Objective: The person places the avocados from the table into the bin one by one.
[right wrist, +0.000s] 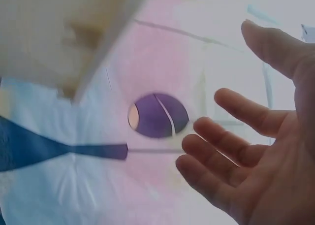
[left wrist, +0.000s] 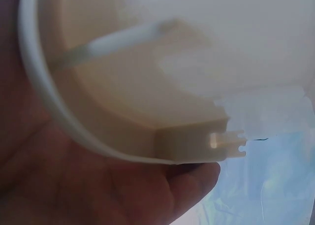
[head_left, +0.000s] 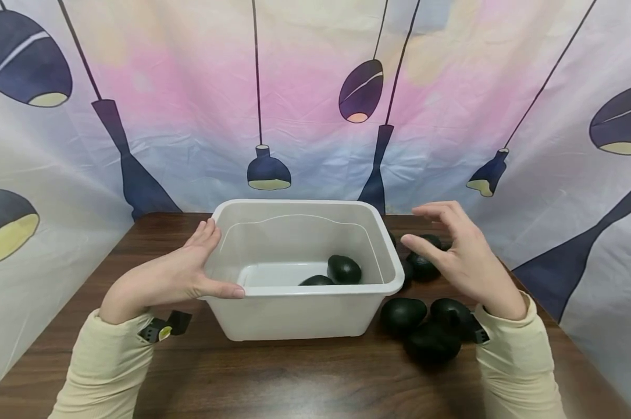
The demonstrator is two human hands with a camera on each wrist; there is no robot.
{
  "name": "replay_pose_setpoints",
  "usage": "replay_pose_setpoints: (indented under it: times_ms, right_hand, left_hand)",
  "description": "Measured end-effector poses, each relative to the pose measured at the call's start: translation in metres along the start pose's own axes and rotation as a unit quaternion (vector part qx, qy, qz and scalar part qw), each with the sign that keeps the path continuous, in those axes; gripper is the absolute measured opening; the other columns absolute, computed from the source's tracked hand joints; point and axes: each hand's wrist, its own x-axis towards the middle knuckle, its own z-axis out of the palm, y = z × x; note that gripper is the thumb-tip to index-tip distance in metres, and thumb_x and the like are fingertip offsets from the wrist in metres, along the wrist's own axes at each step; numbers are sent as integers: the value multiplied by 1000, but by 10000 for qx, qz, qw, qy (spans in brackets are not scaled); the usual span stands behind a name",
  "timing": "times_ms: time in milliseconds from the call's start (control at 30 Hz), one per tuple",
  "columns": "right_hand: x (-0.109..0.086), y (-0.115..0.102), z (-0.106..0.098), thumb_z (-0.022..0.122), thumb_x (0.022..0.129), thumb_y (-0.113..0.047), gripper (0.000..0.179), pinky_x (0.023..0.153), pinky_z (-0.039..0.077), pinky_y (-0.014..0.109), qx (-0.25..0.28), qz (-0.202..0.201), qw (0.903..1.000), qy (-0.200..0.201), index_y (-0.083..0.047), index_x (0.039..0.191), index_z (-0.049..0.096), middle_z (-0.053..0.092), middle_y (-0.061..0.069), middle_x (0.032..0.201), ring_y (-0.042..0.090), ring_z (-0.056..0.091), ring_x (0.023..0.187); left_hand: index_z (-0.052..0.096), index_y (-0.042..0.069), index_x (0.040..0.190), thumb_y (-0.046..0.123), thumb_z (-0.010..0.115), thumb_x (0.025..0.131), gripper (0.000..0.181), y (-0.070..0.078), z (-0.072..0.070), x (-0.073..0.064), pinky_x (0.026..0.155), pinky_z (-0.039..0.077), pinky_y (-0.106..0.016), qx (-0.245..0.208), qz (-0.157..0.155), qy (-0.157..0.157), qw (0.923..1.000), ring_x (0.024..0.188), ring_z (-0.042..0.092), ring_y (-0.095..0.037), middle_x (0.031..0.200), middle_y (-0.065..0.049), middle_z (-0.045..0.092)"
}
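Observation:
A white plastic bin (head_left: 294,314) stands on the table with two dark green avocados (head_left: 344,269) inside, toward its right. My left hand (head_left: 181,273) rests against the bin's left end, fingers stretched along the side and thumb laid at the front rim. In the left wrist view, the bin's rim (left wrist: 64,121) runs along the palm. To the right of the bin, my right hand (head_left: 459,256) is held over a group of avocados, fingers spread apart from the thumb and nothing between them. The right wrist view shows the same empty palm (right wrist: 275,176) beside the bin's edge.
Several more avocados (head_left: 432,343) lie on the brown wooden table (head_left: 273,378) at the bin's right, some close to its wall. A printed cloth (head_left: 305,116) with lamp drawings hangs behind and along both sides. Dark straps (head_left: 155,330) sit on both wrists.

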Motion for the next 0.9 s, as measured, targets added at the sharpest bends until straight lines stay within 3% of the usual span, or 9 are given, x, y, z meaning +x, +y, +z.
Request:
replay_pose_setpoints:
  times_ms: [133,300,433,567,667,900]
  right_hand:
    - [-3,8,-16,69,91,-37,51,96,40,51,-149,551,9982,-200,-16,135,53,47,4,131,26,49,120]
    - [-6,32,-36,64,92,-47,66,96,37,60,-376,1298,9875,-809,-14,145,42,40,13,142,40,43,125]
    - [-11,66,-51,61,91,-54,83,94,35,65,-764,1806,9726,-1246,-3,149,31,34,26,146,50,36,128]
    - [-20,100,-61,60,88,-61,100,88,40,64,-1090,2371,9497,-1732,6,150,22,31,36,142,54,35,125]
    - [-26,119,-61,62,86,-62,105,84,45,61,-1094,2558,9383,-2054,10,149,19,33,39,139,56,41,120]
    - [-30,147,-49,68,84,-57,108,80,49,54,-987,2618,9332,-2256,17,145,20,38,44,131,56,46,113]
  left_hand:
    - [1,-13,149,58,78,72,130,0,-1,-2,110,8,-64,10,-38,-83,10000,143,-18,-40,156,-29,-16]
    - [0,-13,149,59,78,73,130,0,-1,-2,110,8,-65,-10,-44,-116,9999,143,-19,-40,156,-27,-17]
    - [0,-12,150,58,78,73,130,0,-1,-2,110,8,-64,-25,-58,-123,9999,144,-19,-38,156,-26,-17]
    - [1,-12,150,59,77,73,129,0,-1,-2,111,8,-64,9,-22,-85,10000,144,-18,-38,156,-27,-16]
    - [3,-13,150,58,78,73,129,0,-1,-2,110,9,-64,45,27,-52,10000,144,-16,-40,156,-29,-14]
    - [2,-13,149,57,78,74,128,0,-1,-3,110,9,-64,-3,32,-52,10000,144,-16,-40,156,-29,-14]
